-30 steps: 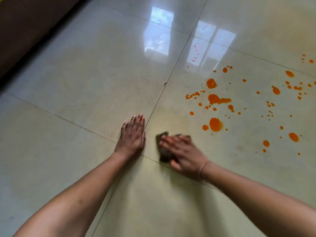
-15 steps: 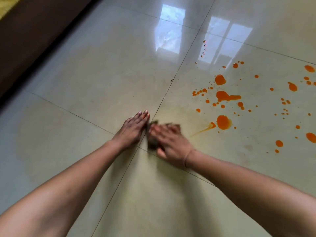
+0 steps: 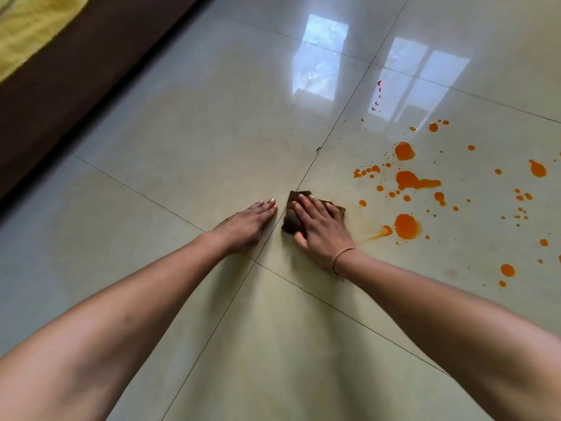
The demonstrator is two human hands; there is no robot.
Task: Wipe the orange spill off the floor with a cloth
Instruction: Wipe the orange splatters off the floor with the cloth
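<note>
Four glossy beige floor (image 3: 188, 153) tiles meet just beside the left hand (image 3: 246, 224), flat and empty. Right hand (image 3: 318, 227) presses flat on the dark cloth (image 3: 291, 218). Orange spill (image 3: 406, 226) dots the right-hand tile; window glare (image 3: 321, 56) reflects farther off.

Most of the small dark brown cloth (image 3: 290, 218) lies hidden under the flat right hand (image 3: 320, 227); only its far corner and left edge show. The floor beneath the left hand (image 3: 246, 226) cannot be seen. Right of the right hand, the scattered orange spill (image 3: 406, 226) runs off the picture's right edge, and its finest specks are too small to count. Far left of the left hand, the yellow fabric (image 3: 33, 28) and the dark brown furniture base (image 3: 91, 74) are cut off by the top and left edges.
</note>
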